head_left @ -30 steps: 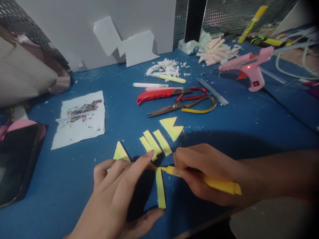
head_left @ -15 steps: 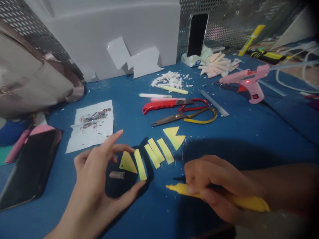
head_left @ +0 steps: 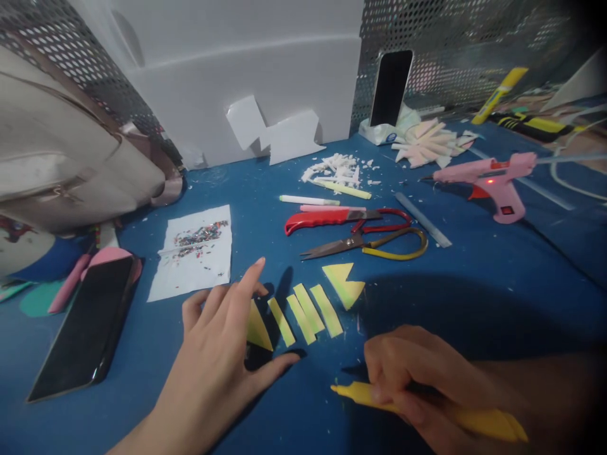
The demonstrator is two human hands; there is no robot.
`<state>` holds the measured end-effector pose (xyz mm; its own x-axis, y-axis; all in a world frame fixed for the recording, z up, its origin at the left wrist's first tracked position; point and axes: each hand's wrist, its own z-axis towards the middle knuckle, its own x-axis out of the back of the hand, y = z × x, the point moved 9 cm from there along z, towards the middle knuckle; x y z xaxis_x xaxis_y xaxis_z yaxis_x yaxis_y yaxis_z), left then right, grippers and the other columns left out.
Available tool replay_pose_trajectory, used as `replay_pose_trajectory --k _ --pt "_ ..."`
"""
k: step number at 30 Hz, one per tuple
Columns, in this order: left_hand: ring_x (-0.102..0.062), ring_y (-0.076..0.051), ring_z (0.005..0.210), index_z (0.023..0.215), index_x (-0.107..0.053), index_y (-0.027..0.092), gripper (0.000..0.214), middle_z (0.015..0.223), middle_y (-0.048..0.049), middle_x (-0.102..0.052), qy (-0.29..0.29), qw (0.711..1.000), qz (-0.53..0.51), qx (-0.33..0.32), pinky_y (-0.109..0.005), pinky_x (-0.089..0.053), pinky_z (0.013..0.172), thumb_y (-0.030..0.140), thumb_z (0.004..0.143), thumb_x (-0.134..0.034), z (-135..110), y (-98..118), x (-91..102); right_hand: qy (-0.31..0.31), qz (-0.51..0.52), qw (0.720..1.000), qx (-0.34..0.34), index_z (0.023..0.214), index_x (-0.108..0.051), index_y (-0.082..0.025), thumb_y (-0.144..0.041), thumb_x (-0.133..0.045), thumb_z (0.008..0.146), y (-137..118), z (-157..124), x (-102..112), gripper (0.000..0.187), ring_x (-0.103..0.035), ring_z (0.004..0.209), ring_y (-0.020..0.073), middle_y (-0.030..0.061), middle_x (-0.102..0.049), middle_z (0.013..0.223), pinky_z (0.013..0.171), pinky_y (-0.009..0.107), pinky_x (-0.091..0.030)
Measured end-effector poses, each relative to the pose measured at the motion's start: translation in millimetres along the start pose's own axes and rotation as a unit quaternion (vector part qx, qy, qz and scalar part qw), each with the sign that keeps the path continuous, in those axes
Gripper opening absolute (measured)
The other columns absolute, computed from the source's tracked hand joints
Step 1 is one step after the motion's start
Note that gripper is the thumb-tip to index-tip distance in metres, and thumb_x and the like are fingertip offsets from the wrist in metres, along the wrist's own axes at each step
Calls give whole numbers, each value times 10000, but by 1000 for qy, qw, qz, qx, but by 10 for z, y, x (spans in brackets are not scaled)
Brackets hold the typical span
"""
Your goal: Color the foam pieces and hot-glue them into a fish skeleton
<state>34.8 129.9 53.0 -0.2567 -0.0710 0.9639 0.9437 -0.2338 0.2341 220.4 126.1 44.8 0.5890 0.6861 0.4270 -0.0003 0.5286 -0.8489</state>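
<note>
Several yellow-green strips (head_left: 306, 309) lie side by side on the blue tabletop, between a triangular yellow piece (head_left: 258, 328) on the left and a notched, tail-shaped piece (head_left: 344, 284) on the right. Over the triangle hovers my left hand (head_left: 227, 335), fingers apart and holding nothing; it hides part of that piece. Its thumb and forefinger are spread near the leftmost strip (head_left: 281, 322), apart from it. A yellow marker (head_left: 474, 420), uncapped, is gripped in my right hand (head_left: 417, 373), its tip pointing left just below the strips.
Beyond the pieces lie scissors (head_left: 360, 243), a red-handled cutter (head_left: 322, 219), pens (head_left: 308, 200) and white scraps (head_left: 336, 169). A pink glue gun (head_left: 493, 180) stands at right. Paper with glittery bits (head_left: 194, 246) and a dark phone (head_left: 85, 328) are at left; another phone (head_left: 391, 88) leans behind.
My left thumb and forefinger have come away from the leftmost strip, which now lies flat nearer the other strips. The whole view has shifted, while my right hand keeps the marker.
</note>
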Motion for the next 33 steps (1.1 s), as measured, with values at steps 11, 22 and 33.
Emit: replay_pose_trajectory --k 11,22,33 --pt "-500 -264 1064 1542 -55 236 909 1210 -59 -579 -29 998 -42 -31 -452 -290 960 275 851 -643 141 221 -138 -1 2 1000 11 895 -444 -218 -232 -466 930 9 -17 3 43 -507 580 115 -6 -563 693 522 243 -392" --pt "-520 -253 1007 1548 -122 214 812 1159 -49 -646 -9 992 -79 -99 -407 -276 951 236 854 -543 -207 494 -140 -32 10 999 -29 797 -393 -206 -182 -429 904 77 181 70 115 -431 547 81 -39 -475 651 522 213 -336" --pt "-550 -242 948 1551 -133 153 759 1097 -62 -698 -17 986 -51 -156 -443 -269 934 316 937 -549 -349 476 -267 -80 26 996 -21 785 -357 -209 -109 -469 835 109 222 -48 158 -363 594 85 -45 -401 693 540 228 -286"
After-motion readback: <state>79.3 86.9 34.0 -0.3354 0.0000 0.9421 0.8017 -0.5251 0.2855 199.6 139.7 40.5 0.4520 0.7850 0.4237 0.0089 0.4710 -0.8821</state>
